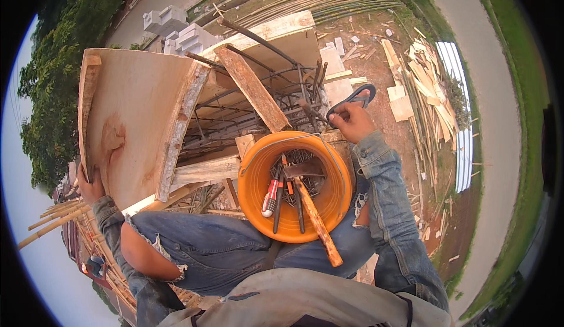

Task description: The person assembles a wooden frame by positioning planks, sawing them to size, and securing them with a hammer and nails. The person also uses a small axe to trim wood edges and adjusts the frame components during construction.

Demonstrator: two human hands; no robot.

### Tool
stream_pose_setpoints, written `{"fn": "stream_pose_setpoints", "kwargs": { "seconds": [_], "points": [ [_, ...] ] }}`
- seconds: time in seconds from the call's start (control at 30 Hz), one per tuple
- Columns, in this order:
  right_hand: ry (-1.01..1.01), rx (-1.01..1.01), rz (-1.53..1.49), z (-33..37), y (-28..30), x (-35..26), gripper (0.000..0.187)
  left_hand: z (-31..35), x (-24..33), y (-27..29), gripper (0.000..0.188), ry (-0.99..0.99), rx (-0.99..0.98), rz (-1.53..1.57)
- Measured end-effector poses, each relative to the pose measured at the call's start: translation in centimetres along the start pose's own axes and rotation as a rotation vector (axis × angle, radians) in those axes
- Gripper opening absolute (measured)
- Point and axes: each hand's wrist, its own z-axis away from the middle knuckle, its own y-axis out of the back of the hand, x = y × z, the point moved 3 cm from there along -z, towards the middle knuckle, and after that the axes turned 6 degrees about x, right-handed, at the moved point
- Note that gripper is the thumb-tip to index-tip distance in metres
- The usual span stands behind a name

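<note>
My left hand [90,187] is closed on the lower left edge of a plywood panel [132,121] that has wooden battens on its edges. My right hand [355,122] has its fingers pinched together next to a dark flip-flop [348,100] worn on a foot; what they hold, if anything, is hidden. Between my forearms an orange bucket [249,212] stands at my lap with its wire handle against the rim. In it are many nails [302,155], a wood-handled hatchet [317,218], dark-handled pincers [278,206] and a red-and-white handled tool [270,199].
Beyond the bucket, a rebar cage [235,106] sits inside plywood formwork, crossed by a slanted board [252,89]. Scrap wood [429,86] is heaped on the ground at right, beside corrugated sheets [461,121]. White blocks [167,21] and bamboo poles [329,1] lie farther off.
</note>
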Motion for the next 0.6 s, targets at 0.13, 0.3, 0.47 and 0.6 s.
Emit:
{"fn": "stream_pose_setpoints", "kwargs": {
  "seconds": [0.13, 0.3, 0.47, 0.6],
  "points": [
    [0.040, 0.015, -0.005, -0.1, -0.3, 0.8, 0.034, 1.0, 0.4, -0.3, 0.055, 0.092, -0.026, 0.042],
    [0.067, 0.075, -0.027, -0.8, 0.3, 2.3, 0.027, 0.6, 2.2, -0.2, 0.058, 0.152, -0.060, 0.004],
    [0.206, 0.509, -0.371, 0.9, 5.3, -0.8, 0.018, 1.4, 3.0, -0.2, 0.058, 0.105, -0.023, -0.035],
    [0.663, 0.721, -0.482, 5.6, 6.8, -10.1, 0.013, 2.0, 4.1, -0.3, 0.060, 0.076, 0.005, -0.035]
  ]
}}
